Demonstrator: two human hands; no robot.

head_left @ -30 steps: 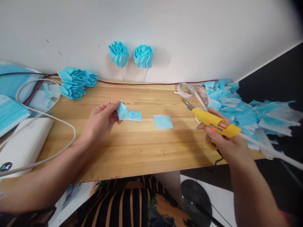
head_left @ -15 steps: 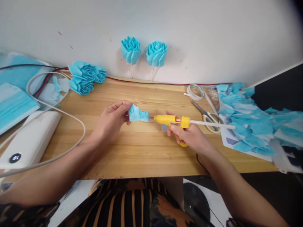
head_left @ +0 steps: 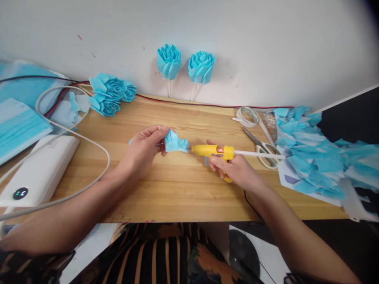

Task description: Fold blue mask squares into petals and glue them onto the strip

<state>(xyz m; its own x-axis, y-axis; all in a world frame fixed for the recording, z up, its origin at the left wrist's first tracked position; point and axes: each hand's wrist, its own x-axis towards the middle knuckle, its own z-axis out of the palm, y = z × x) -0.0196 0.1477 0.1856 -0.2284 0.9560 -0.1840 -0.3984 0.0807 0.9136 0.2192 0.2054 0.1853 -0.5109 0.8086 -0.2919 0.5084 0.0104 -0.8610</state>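
Between thumb and fingers, my left hand [head_left: 148, 148] pinches a folded, scalloped piece of light-blue fabric [head_left: 176, 142] above the wooden table. Another bit of blue shows behind that hand's far side. My right hand [head_left: 232, 167] is wrapped round the handle of a yellow glue gun [head_left: 213, 151], which lies level and points left. Its nozzle meets the right end of the blue piece, or nearly so; whether they touch I cannot tell. A long white glue stick [head_left: 257, 154] juts from the back of the gun.
Two blue fabric flowers on sticks [head_left: 201, 68] lean on the wall, with more blue flowers [head_left: 109, 94] to their left. A white power bank [head_left: 38, 169] and looping cable lie left. Tape [head_left: 247, 117], scissors [head_left: 262, 150] and a blue petal pile [head_left: 314, 157] are right.
The glue gun's nozzle has come closer to the blue piece's right end. The whole view has shifted slightly. Both hands keep their hold.
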